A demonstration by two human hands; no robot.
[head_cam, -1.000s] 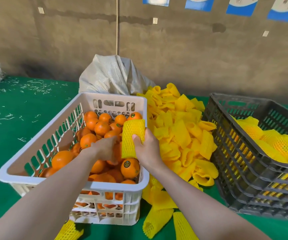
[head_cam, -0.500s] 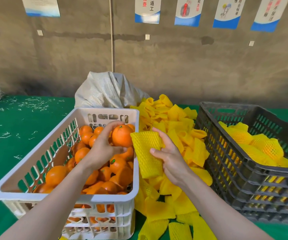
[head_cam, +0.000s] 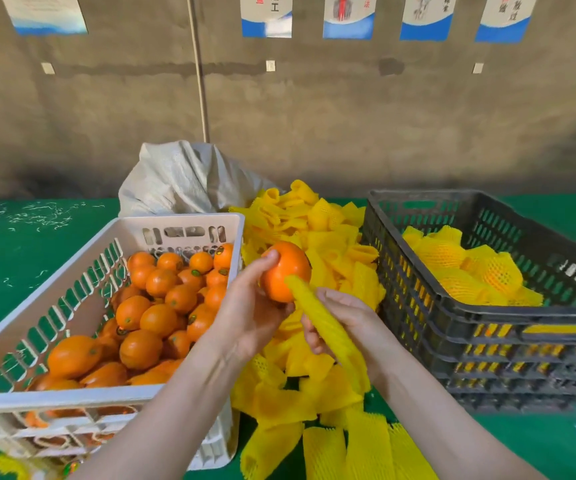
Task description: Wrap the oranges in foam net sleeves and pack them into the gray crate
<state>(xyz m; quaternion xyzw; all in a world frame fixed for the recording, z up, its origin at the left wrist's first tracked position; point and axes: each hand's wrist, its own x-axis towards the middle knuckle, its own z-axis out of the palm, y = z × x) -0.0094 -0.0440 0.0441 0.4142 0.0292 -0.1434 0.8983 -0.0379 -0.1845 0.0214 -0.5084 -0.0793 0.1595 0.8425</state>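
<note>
My left hand (head_cam: 248,313) grips an orange (head_cam: 284,270) above the gap between the two crates. My right hand (head_cam: 345,320) holds a yellow foam net sleeve (head_cam: 328,330), and the sleeve's upper end touches the orange's lower side. The white crate (head_cam: 106,233) at the left holds several bare oranges (head_cam: 162,306). At the right stands the gray crate (head_cam: 487,320), with several sleeve-wrapped oranges (head_cam: 470,268) inside.
A heap of loose yellow sleeves (head_cam: 314,230) lies between the crates and spills toward me. A grey woven sack (head_cam: 182,178) sits behind the white crate. The table has a green cover (head_cam: 20,244) with white scraps. A concrete wall with posters is behind.
My left hand lifted an orange out of the white crate and carried it right. My right hand brought the sleeve up so its end meets the orange.
</note>
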